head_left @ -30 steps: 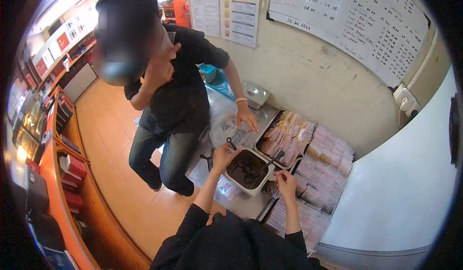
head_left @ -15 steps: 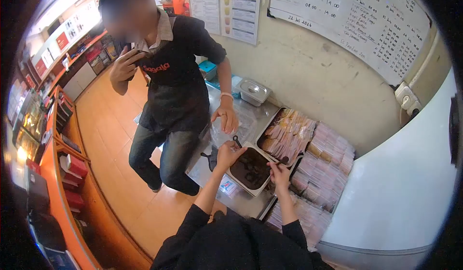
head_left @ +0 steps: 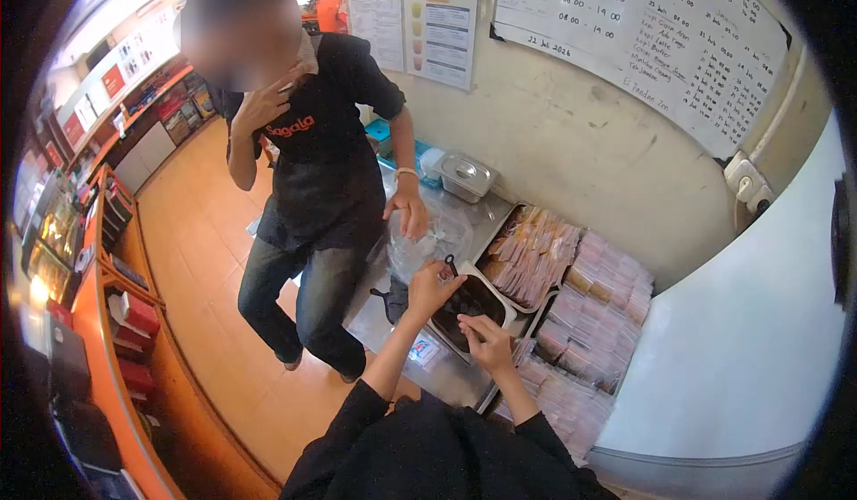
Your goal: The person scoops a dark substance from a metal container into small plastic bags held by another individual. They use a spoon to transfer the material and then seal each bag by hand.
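Note:
My left hand (head_left: pixel 431 293) is closed at the far-left rim of a metal pan (head_left: pixel 496 291) holding a dark brown substance. What looks like a small clear plastic bag (head_left: pixel 445 275) shows between its fingers. A black loop-ended handle (head_left: pixel 450 261) sticks up just beyond that hand. My right hand (head_left: pixel 488 341) is over the pan's near right side, thumb and fingers pinched together. What they hold is hidden against the dark contents. Beside the pan, a second tray (head_left: pixel 527 259) is filled with flat clear packets.
Stacked packets (head_left: pixel 603 295) fill the counter's right side against a white surface (head_left: pixel 741 348). A lidded steel container (head_left: pixel 469 177) stands at the back. A clear plastic bag (head_left: pixel 427 245) and a dark cloth-like item (head_left: pixel 393 299) lie left. A co-worker (head_left: pixel 326 161) stands close by.
My right hand has moved left from the pan's right edge to over its contents; the dark round-ended utensil it held no longer shows. My left hand has shifted slightly right. The co-worker's raised hand has moved to the chin.

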{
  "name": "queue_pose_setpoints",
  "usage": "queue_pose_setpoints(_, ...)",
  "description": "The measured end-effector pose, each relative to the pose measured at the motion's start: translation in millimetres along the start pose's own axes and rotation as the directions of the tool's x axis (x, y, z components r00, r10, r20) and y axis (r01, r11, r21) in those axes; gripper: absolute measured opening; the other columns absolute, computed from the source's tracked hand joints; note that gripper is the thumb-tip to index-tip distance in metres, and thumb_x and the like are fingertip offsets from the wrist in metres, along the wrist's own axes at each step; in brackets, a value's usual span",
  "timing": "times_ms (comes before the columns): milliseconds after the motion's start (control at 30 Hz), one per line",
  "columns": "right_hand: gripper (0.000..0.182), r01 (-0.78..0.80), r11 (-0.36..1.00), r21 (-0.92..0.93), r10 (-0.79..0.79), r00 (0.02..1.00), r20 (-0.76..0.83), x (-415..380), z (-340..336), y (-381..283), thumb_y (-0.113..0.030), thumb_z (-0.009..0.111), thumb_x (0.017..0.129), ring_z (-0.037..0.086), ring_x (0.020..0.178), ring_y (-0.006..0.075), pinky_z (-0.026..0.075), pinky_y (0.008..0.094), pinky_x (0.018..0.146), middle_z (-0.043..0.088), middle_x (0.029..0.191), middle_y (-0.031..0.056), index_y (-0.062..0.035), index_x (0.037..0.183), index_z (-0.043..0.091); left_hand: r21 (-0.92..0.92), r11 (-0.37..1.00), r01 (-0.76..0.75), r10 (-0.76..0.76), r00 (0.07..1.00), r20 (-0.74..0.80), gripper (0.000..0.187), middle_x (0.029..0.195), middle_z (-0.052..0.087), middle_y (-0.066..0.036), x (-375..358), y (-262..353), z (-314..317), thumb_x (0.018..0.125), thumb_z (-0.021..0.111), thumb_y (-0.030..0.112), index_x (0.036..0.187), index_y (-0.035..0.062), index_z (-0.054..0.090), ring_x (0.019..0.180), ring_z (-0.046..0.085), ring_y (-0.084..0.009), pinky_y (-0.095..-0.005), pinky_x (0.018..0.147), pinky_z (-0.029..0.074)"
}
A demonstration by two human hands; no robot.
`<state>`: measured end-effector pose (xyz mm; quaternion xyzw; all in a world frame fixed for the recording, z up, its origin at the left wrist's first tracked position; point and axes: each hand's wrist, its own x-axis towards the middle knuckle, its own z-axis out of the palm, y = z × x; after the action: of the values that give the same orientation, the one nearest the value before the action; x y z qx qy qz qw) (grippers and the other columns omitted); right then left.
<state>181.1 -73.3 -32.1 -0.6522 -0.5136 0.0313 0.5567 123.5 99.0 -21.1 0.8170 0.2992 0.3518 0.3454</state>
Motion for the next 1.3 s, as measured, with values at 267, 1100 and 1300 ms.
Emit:
queue_pose_setpoints(267,0.014,0.096,0.988,-0.12,-0.084,0.991,0.103,-17.9,6.7,-2.8,-0.002,0.065,0.083,0.065,0.07,0.0217,0.052,0.0299,0.062,0.065,0.083,0.0112,-0.0012,0.096,0.068,-0.013,1.0,0.002,-0.003,1.0,-0.029,0.036,0.076,0.059,-0.012,-2.0,-10.1,2.5,0.071,0.079,0.032,0.075,0.0008,0.062,0.068,0.061,-0.0317,-0.0391,0.061,0.047)
queue_pose_setpoints(1100,0.015,-0.238,0.963,0.128,0.216,0.962,0.165,-17.8,-18.3,-1.9,-0.011,0.062,0.09,0.065,0.081,0.0163,0.049,0.0277,0.073,0.065,0.089,0.0089,0.0006,0.096,0.068,-0.012,1.0,0.013,-0.013,0.999,-0.045,0.037,0.079,0.058,-0.012,-11.6,1.1,1.6,0.072,0.077,0.035,0.075,0.0018,0.062,0.071,0.061,-0.0344,-0.0425,0.061,0.047)
queue_pose_setpoints(1300,0.019,-0.364,0.923,0.122,0.335,0.918,0.211,-47.1,-39.8,15.4,-0.016,0.058,0.093,0.065,0.082,0.0181,0.049,0.028,0.074,0.064,0.091,0.0092,-0.0003,0.099,0.067,0.01,1.0,-0.006,0.007,0.997,-0.072,0.038,0.08,0.058,-0.013,-10.6,2.8,-4.0,0.071,0.078,0.035,0.074,0.0011,0.06,0.071,0.06,-0.0358,-0.0428,0.061,0.047)
